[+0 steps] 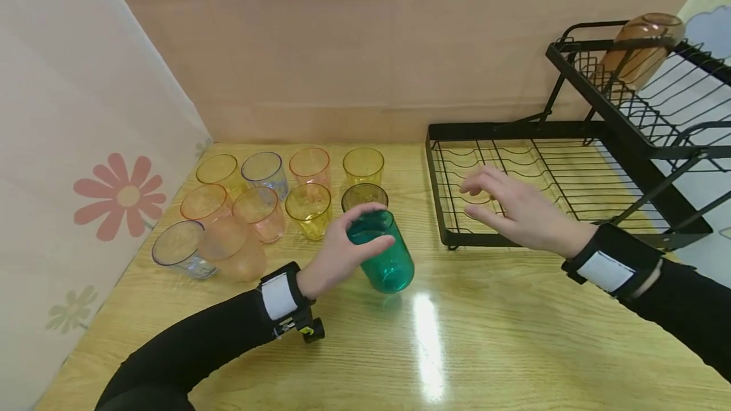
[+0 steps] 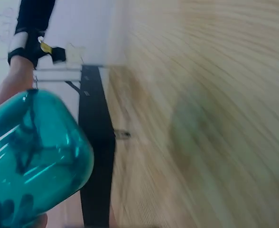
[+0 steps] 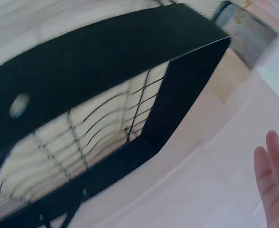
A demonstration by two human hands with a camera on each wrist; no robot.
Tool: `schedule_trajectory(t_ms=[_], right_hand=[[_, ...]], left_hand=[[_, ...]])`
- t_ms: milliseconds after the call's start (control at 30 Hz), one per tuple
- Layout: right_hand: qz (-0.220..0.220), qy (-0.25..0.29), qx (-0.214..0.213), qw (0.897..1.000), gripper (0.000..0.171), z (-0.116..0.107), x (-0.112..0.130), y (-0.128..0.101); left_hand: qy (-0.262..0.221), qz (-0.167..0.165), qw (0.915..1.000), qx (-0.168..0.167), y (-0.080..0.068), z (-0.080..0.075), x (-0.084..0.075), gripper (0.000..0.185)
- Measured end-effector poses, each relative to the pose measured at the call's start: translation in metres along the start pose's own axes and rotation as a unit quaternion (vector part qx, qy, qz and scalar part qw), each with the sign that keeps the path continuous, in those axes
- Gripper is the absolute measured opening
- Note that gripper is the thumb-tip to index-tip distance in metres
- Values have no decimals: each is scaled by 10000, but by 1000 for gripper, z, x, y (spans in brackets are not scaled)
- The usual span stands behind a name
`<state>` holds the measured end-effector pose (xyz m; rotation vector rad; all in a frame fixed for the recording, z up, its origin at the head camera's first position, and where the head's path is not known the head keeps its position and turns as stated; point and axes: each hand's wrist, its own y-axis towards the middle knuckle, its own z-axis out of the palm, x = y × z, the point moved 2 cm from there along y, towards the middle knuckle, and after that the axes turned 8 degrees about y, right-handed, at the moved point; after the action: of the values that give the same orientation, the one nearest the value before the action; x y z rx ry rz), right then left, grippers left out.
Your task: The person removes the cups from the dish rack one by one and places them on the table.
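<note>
Head view shows the left hand (image 1: 337, 252) with fingers and thumb curled round the rim end of a teal cup (image 1: 384, 252), which is tilted, its base toward the camera and low over the wooden table (image 1: 514, 335); I cannot tell whether the base touches the wood. The left wrist view, blurred, shows the same cup (image 2: 30, 156) close up with the dish rack's dark frame behind it. Taking the teal cup as the landmark, the right hand (image 1: 514, 211) lies to its right with fingers spread and relaxed, holding nothing, hovering over the front edge of the black dish rack (image 1: 571, 170); the right wrist view shows only fingertips (image 3: 272, 185) beside the rack's lower tray (image 3: 106, 95). Behind and to the left of the teal cup stands a cluster of cups (image 1: 268, 198) in orange, yellow, clear and smoky tones, still on the table. Far right and above, one brown cup (image 1: 642, 46) lies on the rack's upper tier. By my judgement the work is early: one cup racked, one in hand, about ten waiting.
</note>
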<state>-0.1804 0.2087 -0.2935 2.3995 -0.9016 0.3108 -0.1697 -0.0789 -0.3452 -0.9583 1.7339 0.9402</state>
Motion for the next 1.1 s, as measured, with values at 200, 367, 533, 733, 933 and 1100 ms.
schedule_trajectory(t_ms=[200,367,533,733,933,1100], right_hand=[[-85,-734,629,9953,30,-10,-3,0],[467,-1321,1423,9798,42,-16,-2,5],[567,-1676,1859,9665,49,-20,0,11],[554,-1873,1946,9612,49,-26,2,18],[478,-2038,1963,9579,50,-29,4,21],[485,-2131,2067,9537,54,-32,7,26]], left_hand=[[1383,524,9890,-92,-19,-26,16,56],[2192,574,9736,-288,-32,-44,28,61],[2734,369,9597,-537,-41,-61,39,61],[2954,116,9528,-687,-45,-75,51,63],[3051,89,9490,-787,-46,-81,57,66],[3092,24,9477,-792,-47,-85,58,68]])
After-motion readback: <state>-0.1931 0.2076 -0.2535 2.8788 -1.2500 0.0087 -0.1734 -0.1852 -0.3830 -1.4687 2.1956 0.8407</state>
